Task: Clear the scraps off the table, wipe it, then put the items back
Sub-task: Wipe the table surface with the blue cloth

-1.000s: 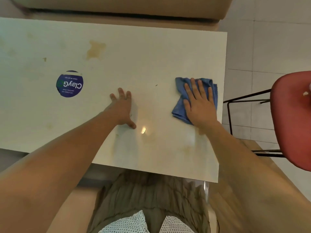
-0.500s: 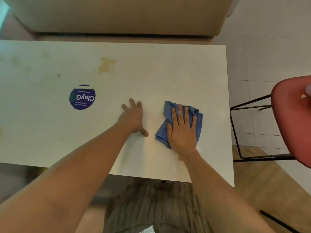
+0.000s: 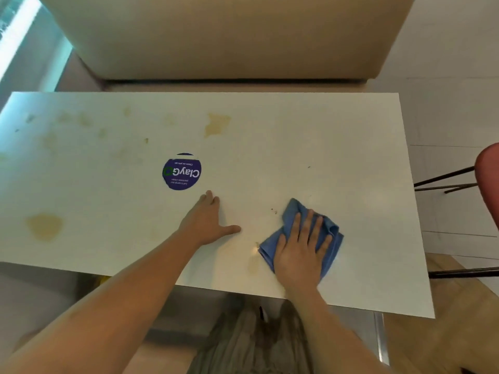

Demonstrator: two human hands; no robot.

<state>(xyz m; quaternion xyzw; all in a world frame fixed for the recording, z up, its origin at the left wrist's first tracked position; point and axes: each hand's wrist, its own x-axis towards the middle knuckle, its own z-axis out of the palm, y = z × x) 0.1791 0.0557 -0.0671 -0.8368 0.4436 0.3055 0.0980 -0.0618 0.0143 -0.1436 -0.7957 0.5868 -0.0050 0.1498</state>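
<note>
A white table (image 3: 297, 136) fills the view, marked with yellowish stains (image 3: 216, 124) at the back and a larger stain (image 3: 44, 225) at the near left. My right hand (image 3: 299, 249) presses flat on a crumpled blue cloth (image 3: 330, 233) near the table's front edge, fingers straight. My left hand (image 3: 209, 220) rests flat on the bare tabletop to the left of the cloth, thumb spread. A few small brown crumbs (image 3: 274, 211) lie just left of the cloth.
A round purple sticker (image 3: 181, 171) is stuck on the table beyond my left hand. A beige bench seat (image 3: 229, 36) runs behind the table. A red chair (image 3: 487, 179) on black metal legs stands at the right, over tiled floor.
My right hand slid the blue cloth from the right edge leftward and toward the front edge. My left hand stayed flat on the table. The view shifted, showing more of the table's left side.
</note>
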